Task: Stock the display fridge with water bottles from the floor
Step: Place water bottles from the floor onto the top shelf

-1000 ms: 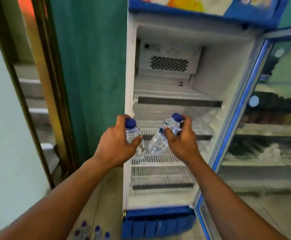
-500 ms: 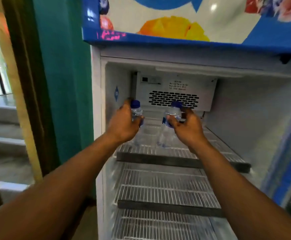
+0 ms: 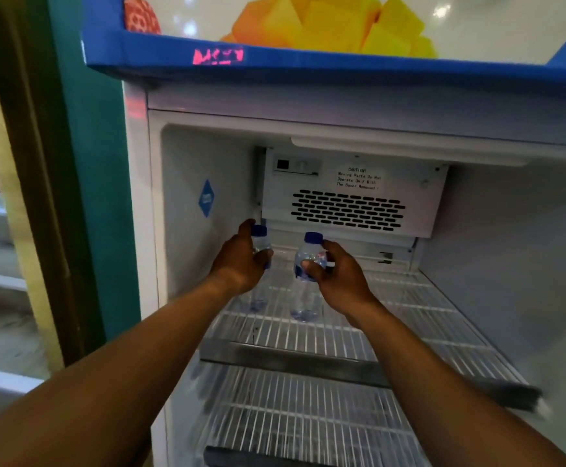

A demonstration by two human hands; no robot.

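The display fridge [image 3: 308, 106] stands open in front of me. Both my arms reach onto its top wire shelf [image 3: 409, 298]. My left hand [image 3: 237, 261] grips a clear water bottle with a blue cap [image 3: 260, 241] near the shelf's back left corner. My right hand [image 3: 338, 278] holds a second blue-capped bottle [image 3: 308, 254] by its upper part, just right of the first. Both bottles are upright with their bases on or just above the wires; I cannot tell which.
A white fan cover with black vents [image 3: 347, 208] sits behind the bottles at the back wall. A second wire shelf [image 3: 308, 416] lies below. A teal wall [image 3: 96, 197] and a door frame [image 3: 22, 163] flank the fridge's left side.
My view has moved closer to the fridge and up. Both hands have carried the bottles from in front of the fridge deeper onto the top shelf, near the back left.
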